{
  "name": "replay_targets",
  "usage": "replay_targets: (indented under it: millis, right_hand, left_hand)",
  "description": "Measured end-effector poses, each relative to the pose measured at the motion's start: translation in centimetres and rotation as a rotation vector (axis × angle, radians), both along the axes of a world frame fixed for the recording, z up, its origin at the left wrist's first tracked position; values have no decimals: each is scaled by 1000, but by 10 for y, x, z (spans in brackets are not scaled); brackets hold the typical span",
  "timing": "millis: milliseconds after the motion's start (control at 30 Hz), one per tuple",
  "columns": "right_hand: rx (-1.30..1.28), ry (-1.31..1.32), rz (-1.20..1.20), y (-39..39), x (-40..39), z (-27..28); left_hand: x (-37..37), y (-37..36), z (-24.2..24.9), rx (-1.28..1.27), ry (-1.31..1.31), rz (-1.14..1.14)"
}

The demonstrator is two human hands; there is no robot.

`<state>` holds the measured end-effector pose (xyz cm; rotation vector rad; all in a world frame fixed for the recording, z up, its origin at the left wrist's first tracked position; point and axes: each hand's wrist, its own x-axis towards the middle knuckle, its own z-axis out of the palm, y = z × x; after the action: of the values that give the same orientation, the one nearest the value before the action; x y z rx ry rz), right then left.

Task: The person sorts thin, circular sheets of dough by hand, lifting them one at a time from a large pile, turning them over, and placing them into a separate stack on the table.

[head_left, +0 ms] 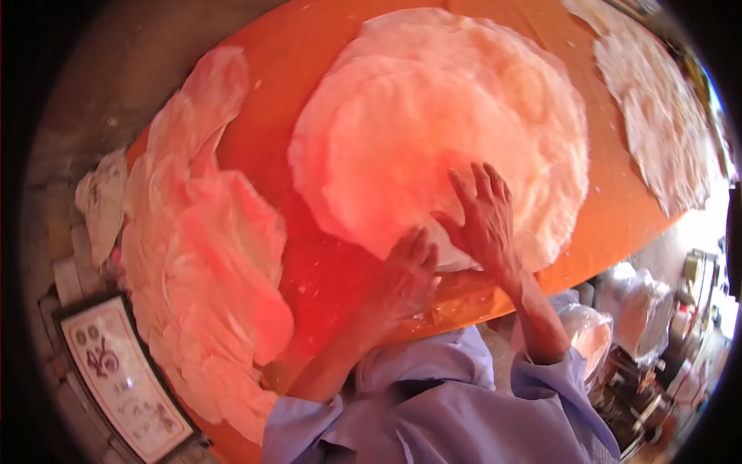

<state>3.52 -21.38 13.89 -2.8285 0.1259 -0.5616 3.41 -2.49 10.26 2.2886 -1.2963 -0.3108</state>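
Large, round, thin pale sheets (386,147) lie overlapping in a pile, with wavy edges. I cannot make out their material. My right hand (485,220) is over the near part of the pile, palm down with the fingers spread, and holds nothing. At the near left edge of the same pile is my left hand (413,267), its fingers slightly bent and a little apart. The fingertips meet the rim of the sheets, and I see nothing gripped in them. Under the pile is an orange-covered table (317,267).
A long heap of crumpled pale sheets (209,263) runs down the left side. More thin sheets (649,108) lie at the far right edge. A framed sign (124,379) stands at lower left. Plastic-wrapped bundles (641,309) and other clutter are beyond the right side.
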Motion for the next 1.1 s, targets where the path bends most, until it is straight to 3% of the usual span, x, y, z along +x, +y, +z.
replay_targets:
  millis: [100, 233, 300, 433, 500, 567, 667, 767, 867, 967, 1033, 1067, 1100]
  right_hand:
    - [-134, 179, 19, 18, 12, -21]
    - [396, 242, 179, 89, 34, 19]
    - [963, 498, 353, 146, 50, -2]
    - [1327, 697, 480, 272, 31, -117]
    - [1348, 848, 456, 311, 23, -107]
    - [1195, 1022, 355, 332, 22, -56]
    - [980, 836, 326, 358, 15, -63]
    - [909, 830, 280, 376, 16, -3]
    - [957, 558, 359, 391, 8, 14]
    - [710, 463, 425, 374, 10, 24]
    - [808, 477, 333, 348, 22, 48]
    - [865, 477, 292, 334, 32, 60]
    - [685, 446, 269, 311, 45, 67]
  left_hand:
    - [-8, 28, 16, -55, 122, 61]
    - [-40, 86, 22, -141, 229, 255]
    - [-58, 123, 20, -154, 309, 341]
    - [-89, 207, 18, -207, 338, 503]
    - [-107, 250, 24, -206, 383, 644]
    - [-118, 287, 36, -191, 470, 827]
    - [-96, 337, 37, -184, -85, 971]
    - [-32, 365, 39, 85, -472, 1082]
    - [-5, 390, 5, 79, -378, 1109]
    - [1, 407, 12, -3, -100, 1267]
    - [3, 418, 23, -56, 103, 1348]
    - [6, 427, 34, 54, 67, 1329]
    - [10, 433, 47, 160, 25, 1306]
